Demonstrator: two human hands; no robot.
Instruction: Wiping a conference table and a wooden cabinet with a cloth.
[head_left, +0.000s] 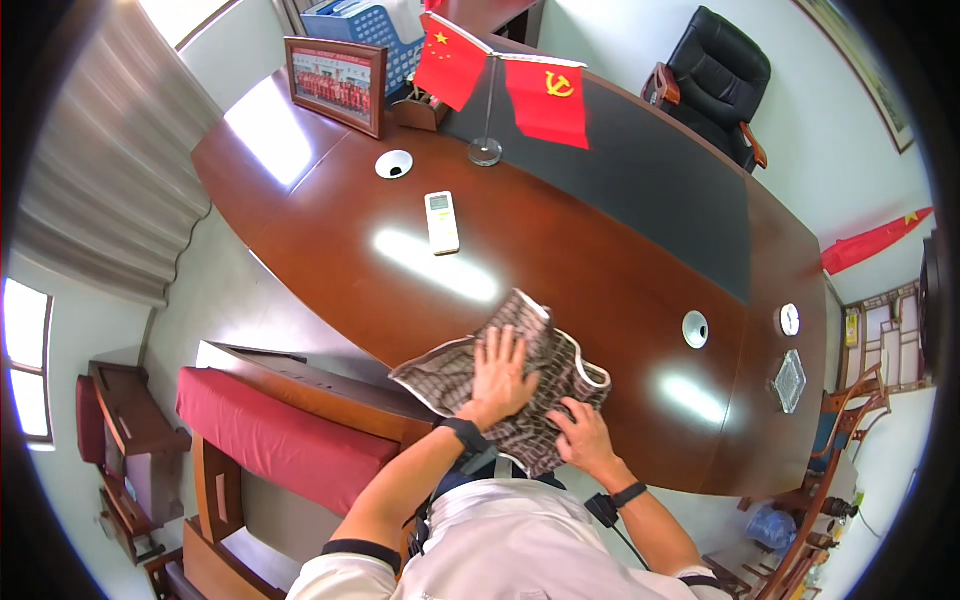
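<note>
A brown patterned cloth with white edging (525, 322) lies rumpled over the near edge of the glossy wooden desk (600, 277). My left hand (501, 376) rests flat on the cloth, fingers spread and pointing away from me. Close by on the right, my right hand (583, 436) touches the cloth's near right part with bent fingers; whether it pinches the fabric cannot be told. Each wrist wears a black band. Farther off on the desk lies a white remote control (442, 223).
A framed group photo (336, 86), two small red flags on a stand (485, 151) and a blue basket (367, 34) stand at the back left. Toward the right are a glass ashtray (790, 381) and a round white dish (789, 319). A red-covered bench (285, 435) stands near my left.
</note>
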